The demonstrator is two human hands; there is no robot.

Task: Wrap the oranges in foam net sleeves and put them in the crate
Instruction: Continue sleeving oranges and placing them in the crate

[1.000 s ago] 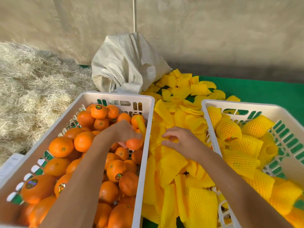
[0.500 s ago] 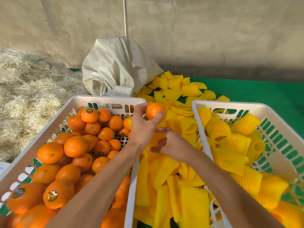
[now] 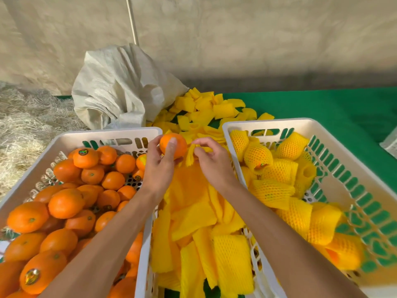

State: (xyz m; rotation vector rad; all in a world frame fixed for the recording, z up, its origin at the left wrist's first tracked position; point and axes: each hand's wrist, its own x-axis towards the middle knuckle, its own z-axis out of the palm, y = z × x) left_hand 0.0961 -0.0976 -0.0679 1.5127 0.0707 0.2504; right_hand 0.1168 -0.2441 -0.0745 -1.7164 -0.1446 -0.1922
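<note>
My left hand [image 3: 160, 166] grips a bare orange [image 3: 175, 143] above the gap between the two white crates. Just to its right, my right hand [image 3: 211, 160] pinches a flat yellow foam net sleeve [image 3: 190, 157] that hangs from its fingertips, close to the orange. The left crate [image 3: 107, 134] holds several unwrapped oranges [image 3: 64, 203]. The right crate [image 3: 268, 123] holds several oranges wrapped in yellow net sleeves [image 3: 281, 171]. A heap of loose yellow sleeves [image 3: 193, 214] lies between the crates.
More yellow sleeves [image 3: 206, 108] spill from a crumpled white sack [image 3: 120, 89] at the back. Straw [image 3: 25, 117] covers the far left. Green cloth [image 3: 333, 106] covers the table at the right. A pale wall stands behind.
My left hand lifted an orange out of the left crate and brought it over the sleeve heap. My right hand picked a sleeve off the heap and raised it beside the orange.
</note>
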